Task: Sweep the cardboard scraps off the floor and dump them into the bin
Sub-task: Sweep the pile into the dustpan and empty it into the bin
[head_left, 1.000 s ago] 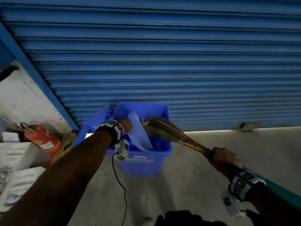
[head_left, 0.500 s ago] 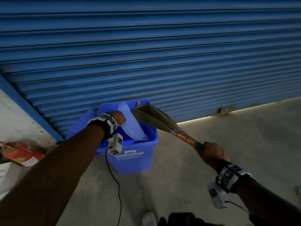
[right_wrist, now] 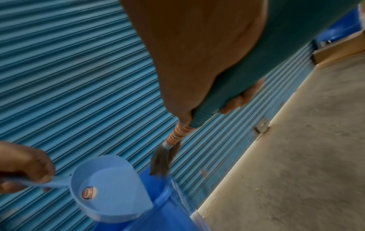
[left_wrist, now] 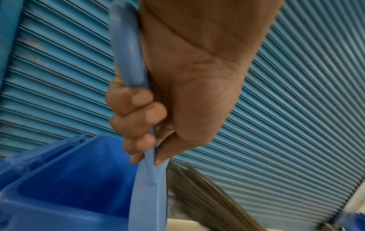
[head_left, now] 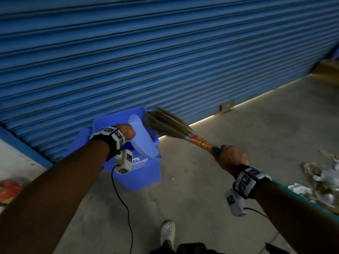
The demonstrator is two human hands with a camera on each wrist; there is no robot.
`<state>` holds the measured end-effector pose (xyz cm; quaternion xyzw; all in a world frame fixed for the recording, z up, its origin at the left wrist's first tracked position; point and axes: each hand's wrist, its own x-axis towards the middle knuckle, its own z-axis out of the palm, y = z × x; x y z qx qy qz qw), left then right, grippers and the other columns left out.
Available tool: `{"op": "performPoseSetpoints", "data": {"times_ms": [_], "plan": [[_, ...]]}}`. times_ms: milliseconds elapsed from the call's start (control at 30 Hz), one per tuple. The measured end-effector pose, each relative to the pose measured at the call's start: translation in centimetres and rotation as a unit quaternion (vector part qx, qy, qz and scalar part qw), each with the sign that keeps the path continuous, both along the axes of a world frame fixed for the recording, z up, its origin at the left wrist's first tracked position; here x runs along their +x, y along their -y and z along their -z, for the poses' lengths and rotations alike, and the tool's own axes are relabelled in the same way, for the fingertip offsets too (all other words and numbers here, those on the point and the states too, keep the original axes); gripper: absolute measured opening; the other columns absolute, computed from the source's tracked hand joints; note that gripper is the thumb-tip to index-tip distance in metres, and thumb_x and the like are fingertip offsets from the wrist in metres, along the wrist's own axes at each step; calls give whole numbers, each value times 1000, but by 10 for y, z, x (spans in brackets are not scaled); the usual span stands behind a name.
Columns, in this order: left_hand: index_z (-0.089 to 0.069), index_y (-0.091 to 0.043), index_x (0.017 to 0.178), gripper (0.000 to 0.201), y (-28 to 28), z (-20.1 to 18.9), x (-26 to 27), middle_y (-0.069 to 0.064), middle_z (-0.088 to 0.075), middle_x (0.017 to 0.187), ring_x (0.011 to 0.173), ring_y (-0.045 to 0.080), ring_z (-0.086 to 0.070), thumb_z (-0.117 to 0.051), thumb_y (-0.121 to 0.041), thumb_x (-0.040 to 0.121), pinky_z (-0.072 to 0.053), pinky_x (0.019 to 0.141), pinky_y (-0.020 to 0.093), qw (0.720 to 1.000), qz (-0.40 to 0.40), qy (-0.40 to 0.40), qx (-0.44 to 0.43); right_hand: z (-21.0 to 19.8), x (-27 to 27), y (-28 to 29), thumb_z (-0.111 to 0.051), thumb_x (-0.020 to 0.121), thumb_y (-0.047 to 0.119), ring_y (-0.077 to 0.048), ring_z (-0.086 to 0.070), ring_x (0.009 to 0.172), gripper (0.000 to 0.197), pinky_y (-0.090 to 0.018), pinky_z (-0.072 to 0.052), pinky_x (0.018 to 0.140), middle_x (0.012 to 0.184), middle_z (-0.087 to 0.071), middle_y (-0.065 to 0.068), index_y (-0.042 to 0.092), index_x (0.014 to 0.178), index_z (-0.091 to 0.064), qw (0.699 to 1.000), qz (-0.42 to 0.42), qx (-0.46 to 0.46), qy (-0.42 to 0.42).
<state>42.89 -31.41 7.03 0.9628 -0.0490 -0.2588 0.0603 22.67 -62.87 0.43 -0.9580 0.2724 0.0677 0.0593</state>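
A white shoe [head_left: 167,232] stands nearest on the concrete floor [head_left: 201,189]. The right hand [head_left: 231,157] is wrapped round the broom [head_left: 199,142]; the left hand [head_left: 127,131] grips the dustpan [head_left: 145,139], tilted over the blue bin [head_left: 136,173], whose white lettering is too blurred to read. Scraps [head_left: 319,182] lie at the right. The blue shutter [head_left: 146,52] stands farthest.

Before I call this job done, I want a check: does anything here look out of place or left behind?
Yes. A heap of scraps still lies on the floor at the right, well away from the bin. The dustpan, tipped over the bin, looks empty, so that heap is unswept.
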Motion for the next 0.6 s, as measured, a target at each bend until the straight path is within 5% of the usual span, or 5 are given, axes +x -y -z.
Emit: {"op": "performPoseSetpoints", "data": {"times_ms": [100,400,600], "plan": [[-42,-8,63,30,-2,5,-2,12,-45,66,53,21,-41,-48,-12,92,-38,64,30,1000,5,-25,0,2,-8,0,-36,91,63,-34,-65,99,60,-37,-51,78,108,-67,-15,12,109,-63,1000,7,23,11],[-42,-13,65,25,26,14,70,8,-40,64,51,20,-36,-49,-13,89,-36,53,23,995,-17,-29,-90,30,9,21,-36,92,65,-37,-64,98,64,-35,-49,75,108,-66,-20,9,105,-63,990,106,88,17],[-44,-15,65,27,74,54,100,5,-39,57,46,16,-33,-54,-15,91,-25,38,15,972,-23,-63,-225,75,18,30,-37,87,71,-29,-67,68,71,-32,-54,63,76,-70,-15,6,83,-65,967,199,155,-20]]}}
